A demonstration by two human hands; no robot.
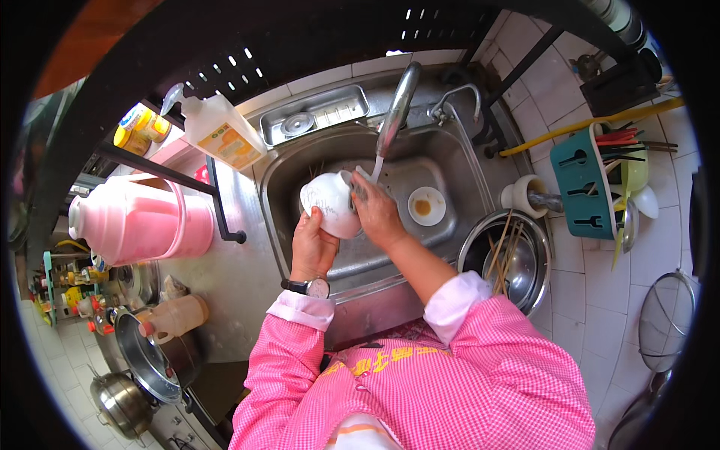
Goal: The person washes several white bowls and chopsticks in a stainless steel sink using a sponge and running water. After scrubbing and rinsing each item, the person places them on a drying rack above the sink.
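Note:
A white bowl point(329, 205) with dark marks on its outer wall is tilted over the sink, its foot ring toward the tap. My left hand point(313, 244) grips it from below, the thumb on the outer wall. Pressed to the bowl's right side, my right hand point(378, 214) holds a greyish pad point(359, 190), mostly hidden by the fingers. Water runs from the faucet point(398, 109) just beyond that hand. Down in the steel sink point(360, 264) lies a small white dish point(427, 206) with brown liquid in it.
A pump bottle point(225, 135) and a pink thermos jug point(140, 219) stand to the left. At right are a metal basin point(545, 264) holding sticks, a stone mortar point(523, 197) and a green utensil holder point(582, 180). A dark shelf point(337, 39) hangs above the sink's back.

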